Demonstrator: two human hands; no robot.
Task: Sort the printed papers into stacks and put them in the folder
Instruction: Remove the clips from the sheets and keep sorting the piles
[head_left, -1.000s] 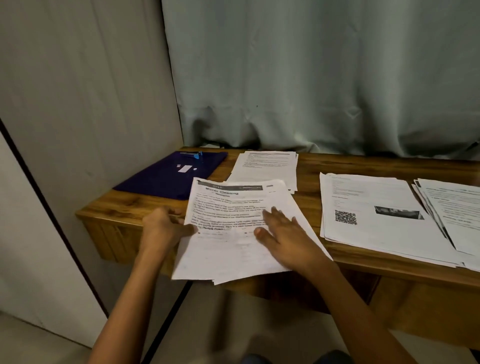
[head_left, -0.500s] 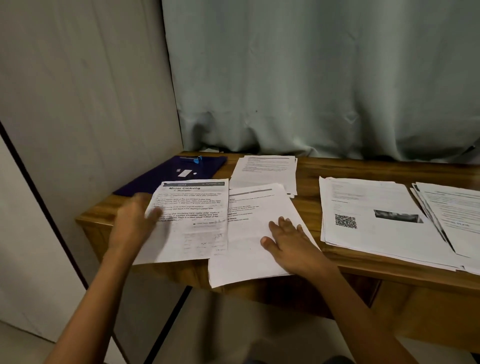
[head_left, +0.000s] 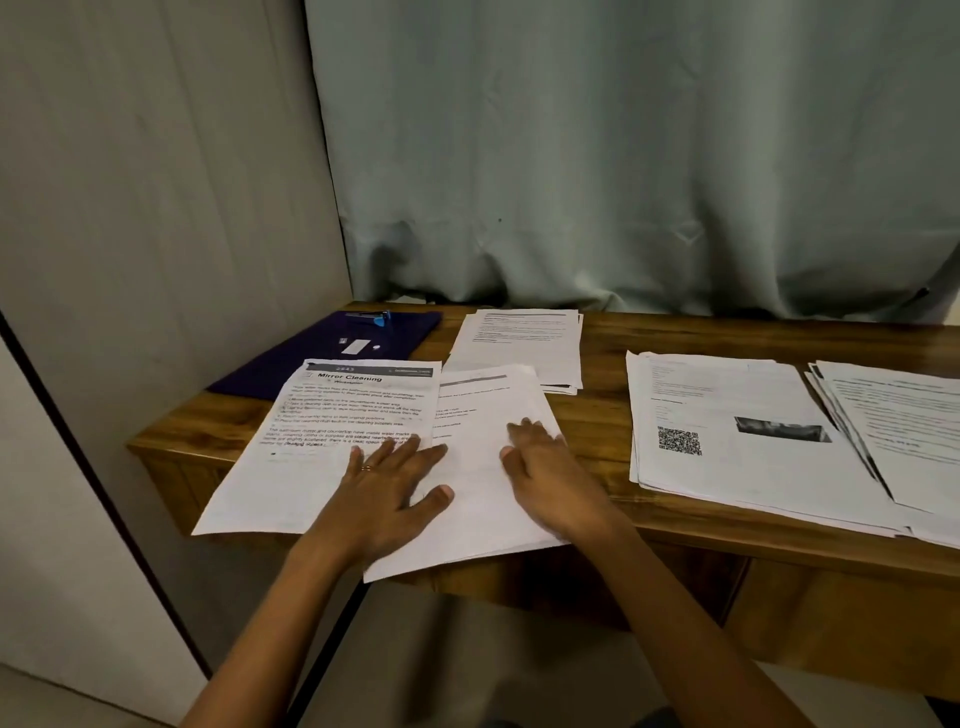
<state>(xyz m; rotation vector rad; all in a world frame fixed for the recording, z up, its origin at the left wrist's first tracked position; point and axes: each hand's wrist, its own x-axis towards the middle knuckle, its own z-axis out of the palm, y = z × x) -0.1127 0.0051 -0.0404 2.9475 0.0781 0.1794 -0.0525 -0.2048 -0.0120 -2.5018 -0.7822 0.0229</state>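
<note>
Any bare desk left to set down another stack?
Bare wood: a strip between the back stack and the QR pile, and a band behind that pile along the curtain. Crowded: front left, where left hand and right hand press overlapping sheets; fanned pile at right.

A single wide-angle camera worn on the head looks forward and down, close over the near edge of the worktop (head_left: 727, 332), facing the curtain (head_left: 623, 156); left hand (head_left: 384, 499) and right hand (head_left: 556, 478) reach in from below.
</note>
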